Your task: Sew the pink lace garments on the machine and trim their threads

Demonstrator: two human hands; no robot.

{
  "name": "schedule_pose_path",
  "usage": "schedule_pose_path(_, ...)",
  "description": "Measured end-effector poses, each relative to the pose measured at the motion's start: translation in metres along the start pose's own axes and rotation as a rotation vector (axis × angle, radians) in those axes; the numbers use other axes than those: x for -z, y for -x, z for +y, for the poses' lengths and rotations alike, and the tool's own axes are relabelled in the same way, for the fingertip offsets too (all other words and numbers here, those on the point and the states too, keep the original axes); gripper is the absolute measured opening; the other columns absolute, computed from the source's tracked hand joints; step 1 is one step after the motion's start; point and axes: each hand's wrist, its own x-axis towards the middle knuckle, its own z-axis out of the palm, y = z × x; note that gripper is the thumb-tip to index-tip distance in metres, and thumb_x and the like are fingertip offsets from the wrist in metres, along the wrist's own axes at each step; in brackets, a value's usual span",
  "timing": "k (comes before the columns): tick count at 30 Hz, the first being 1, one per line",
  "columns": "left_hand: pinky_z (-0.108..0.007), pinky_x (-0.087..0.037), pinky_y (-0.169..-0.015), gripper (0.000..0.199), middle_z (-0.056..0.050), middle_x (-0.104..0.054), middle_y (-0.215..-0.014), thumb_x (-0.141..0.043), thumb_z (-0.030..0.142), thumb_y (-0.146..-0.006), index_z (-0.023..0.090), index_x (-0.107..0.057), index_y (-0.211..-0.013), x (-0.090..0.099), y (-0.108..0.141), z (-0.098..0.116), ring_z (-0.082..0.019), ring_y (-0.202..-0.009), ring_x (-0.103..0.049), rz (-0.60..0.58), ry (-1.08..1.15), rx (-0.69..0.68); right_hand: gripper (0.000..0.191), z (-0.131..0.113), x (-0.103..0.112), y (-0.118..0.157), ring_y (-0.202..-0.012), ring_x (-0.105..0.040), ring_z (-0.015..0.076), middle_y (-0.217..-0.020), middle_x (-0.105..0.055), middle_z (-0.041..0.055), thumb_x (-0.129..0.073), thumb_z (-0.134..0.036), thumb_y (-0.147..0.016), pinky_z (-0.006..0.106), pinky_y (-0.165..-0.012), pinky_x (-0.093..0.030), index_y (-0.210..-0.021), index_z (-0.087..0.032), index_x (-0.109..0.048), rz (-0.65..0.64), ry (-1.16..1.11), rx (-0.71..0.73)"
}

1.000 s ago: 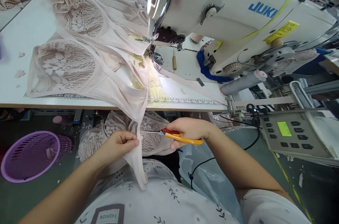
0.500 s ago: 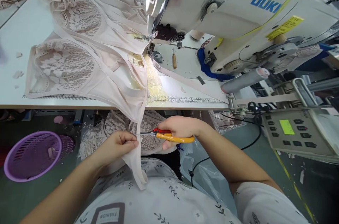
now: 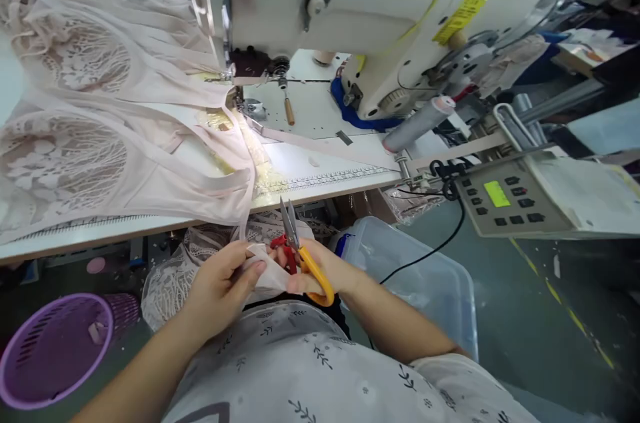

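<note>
Between the fingertips of my left hand (image 3: 220, 286) is pinched a strip of pale pink fabric (image 3: 270, 271), held over my lap. My right hand (image 3: 323, 269) grips scissors (image 3: 316, 276) with orange and red handles, their blades pointing up and slightly parted. Its thumb and fingers also touch the strip's other end. A pale pink lace bra (image 3: 145, 163) lies over the table edge, and a narrow band of it hangs down behind my left fingers. Whether that band joins the strip is hidden. More lace fabric (image 3: 173, 283) rests beneath my hands.
A JUKI sewing machine (image 3: 320, 9) stands over the white table (image 3: 320, 159). Several more lace bras (image 3: 80, 43) are heaped at left. On the floor are a purple basket (image 3: 55, 316) and a clear plastic bin (image 3: 425, 276). A control box (image 3: 515, 199) sits at right.
The scissors have swung from pointing left at the band to pointing up in my right hand. Both hands have come together on the strip, and my view has shifted to the right.
</note>
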Motion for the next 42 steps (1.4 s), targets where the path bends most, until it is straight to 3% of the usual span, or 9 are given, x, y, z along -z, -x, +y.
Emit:
schedule_pose_path(3, -0.025, -0.049, -0.075, 0.018, -0.005, -0.065, -0.083, -0.048, 0.024, -0.087, 0.020, -0.065, -0.085, -0.006, -0.007, 0.004, -0.017, -0.082, -0.063, 0.015, -0.135, -0.128, 0.049, -0.002, -0.008, 0.012, -0.050, -0.036, 0.0083, -0.062, -0.041, -0.0067, -0.073, -0.056, -0.069, 0.021, -0.045, -0.032, -0.075, -0.022, -0.039, 0.114, -0.047, -0.085)
schedule_pose_path(6, -0.025, -0.050, -0.076, 0.024, -0.005, -0.061, -0.077, -0.044, 0.024, -0.089, 0.020, -0.059, -0.071, -0.009, -0.010, 0.006, -0.018, -0.083, -0.063, -0.025, -0.186, -0.137, 0.038, -0.008, -0.003, 0.022, -0.057, -0.039, 0.0105, -0.066, -0.044, -0.0041, -0.070, -0.043, -0.073, 0.023, -0.050, -0.036, -0.073, -0.021, -0.039, 0.173, 0.085, -0.080)
schedule_pose_path(12, -0.024, -0.048, -0.063, 0.022, -0.003, -0.057, -0.070, -0.048, 0.027, -0.087, 0.019, -0.063, -0.072, -0.010, -0.008, 0.005, -0.016, -0.071, -0.061, -0.055, -0.161, -0.030, 0.009, -0.009, 0.004, 0.032, -0.070, -0.049, 0.0176, -0.077, -0.054, 0.0034, -0.051, -0.018, -0.075, 0.031, -0.065, -0.043, -0.077, -0.021, -0.043, 0.293, 0.535, 0.179)
schedule_pose_path(17, -0.025, -0.048, -0.066, 0.015, -0.003, -0.064, -0.078, -0.056, 0.027, -0.083, 0.019, -0.065, -0.075, -0.008, -0.003, 0.003, -0.015, -0.072, -0.060, 0.102, -0.104, 0.049, 0.009, 0.000, -0.002, 0.035, -0.091, -0.060, 0.0233, -0.083, -0.062, 0.0058, -0.059, -0.025, -0.079, 0.040, -0.084, -0.049, -0.081, -0.022, -0.051, 0.355, 0.365, 0.117)
schedule_pose_path(24, -0.025, -0.052, -0.071, 0.010, -0.003, -0.068, -0.088, -0.060, 0.024, -0.081, 0.021, -0.065, -0.089, -0.009, 0.003, 0.005, -0.016, -0.078, -0.063, 0.169, -0.085, 0.044, 0.037, 0.011, -0.004, 0.036, -0.062, -0.051, 0.0133, -0.067, -0.052, -0.0017, -0.070, -0.049, -0.073, 0.028, -0.062, -0.046, -0.072, -0.020, -0.049, 0.333, -0.034, -0.145)
schedule_pose_path(27, -0.023, -0.052, -0.064, 0.023, -0.002, -0.067, -0.087, -0.063, 0.026, -0.080, 0.021, -0.060, -0.102, -0.014, 0.004, 0.001, -0.014, -0.073, -0.063, 0.183, 0.005, 0.126, 0.039, 0.014, -0.003, 0.035, -0.058, -0.045, 0.0122, -0.066, -0.050, -0.0018, -0.070, -0.051, -0.073, 0.027, -0.056, -0.042, -0.070, -0.020, -0.047, 0.433, 0.048, -0.127)
schedule_pose_path(31, -0.024, -0.053, -0.065, 0.020, -0.008, -0.065, -0.103, -0.066, 0.027, -0.077, 0.019, -0.055, -0.091, -0.018, 0.001, -0.004, -0.015, -0.080, -0.064, 0.231, 0.142, 0.134, 0.033, 0.016, -0.004, 0.035, -0.062, -0.049, 0.0151, -0.068, -0.054, 0.0009, -0.066, -0.044, -0.078, 0.030, -0.058, -0.043, -0.066, -0.021, -0.045, 0.559, 0.271, -0.039)
schedule_pose_path(37, -0.031, -0.054, -0.077, 0.015, -0.013, -0.063, -0.115, -0.065, 0.032, -0.079, 0.018, -0.068, -0.081, -0.014, -0.007, -0.004, -0.025, -0.106, -0.060, 0.171, 0.054, 0.118, 0.017, 0.015, -0.005, 0.037, -0.066, -0.055, 0.0175, -0.068, -0.059, 0.0026, -0.055, -0.028, -0.085, 0.032, -0.062, -0.046, -0.069, -0.022, -0.051, 0.559, 0.531, 0.155)
schedule_pose_path(42, -0.035, -0.050, -0.090, 0.016, -0.010, -0.068, -0.108, -0.063, 0.029, -0.081, 0.019, -0.072, -0.071, -0.012, -0.007, -0.003, -0.024, -0.103, -0.062, 0.151, 0.062, 0.118, 0.012, 0.012, -0.004, 0.039, -0.067, -0.056, 0.0176, -0.070, -0.060, 0.0025, -0.055, -0.022, -0.085, 0.032, -0.061, -0.047, -0.073, -0.022, -0.055, 0.555, 0.581, 0.232)
